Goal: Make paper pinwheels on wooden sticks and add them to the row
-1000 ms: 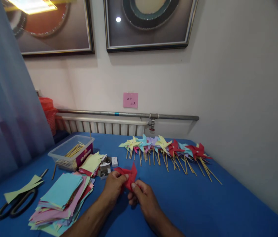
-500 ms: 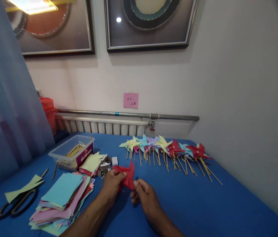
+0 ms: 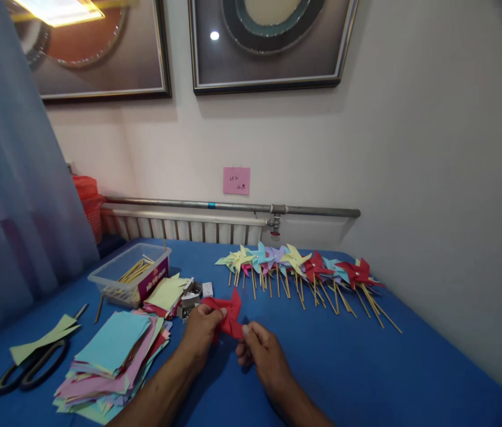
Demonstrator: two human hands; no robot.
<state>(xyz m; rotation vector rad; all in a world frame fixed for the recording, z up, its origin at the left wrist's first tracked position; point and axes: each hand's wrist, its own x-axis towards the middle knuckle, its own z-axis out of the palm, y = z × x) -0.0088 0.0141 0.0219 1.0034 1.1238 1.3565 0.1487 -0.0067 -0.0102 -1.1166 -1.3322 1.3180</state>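
Note:
A red paper pinwheel [image 3: 232, 311] with folded blades is held above the blue table cover [image 3: 367, 379]. My left hand [image 3: 204, 329] pinches it near the middle, thumb on top. On the other side, my right hand [image 3: 262, 350] is closed with thumb and forefinger on the lower right blade tip. No stick shows on this pinwheel. Just beyond my left hand stand small open boxes [image 3: 187, 307] of metal pins, next to a small white box [image 3: 207, 290].
Finished pinwheels on sticks [image 3: 295, 261] lie in a row at the back right. To the left are a clear tub [image 3: 99, 274] of sticks, yellow paper squares [image 3: 166, 295], a stack of coloured paper [image 3: 113, 344] and black-handled scissors [image 3: 32, 370] under a green paper piece.
The red pinwheel and my left hand have shifted very slightly left and up. My right hand keeps its grip on the blade tip almost unmoved.

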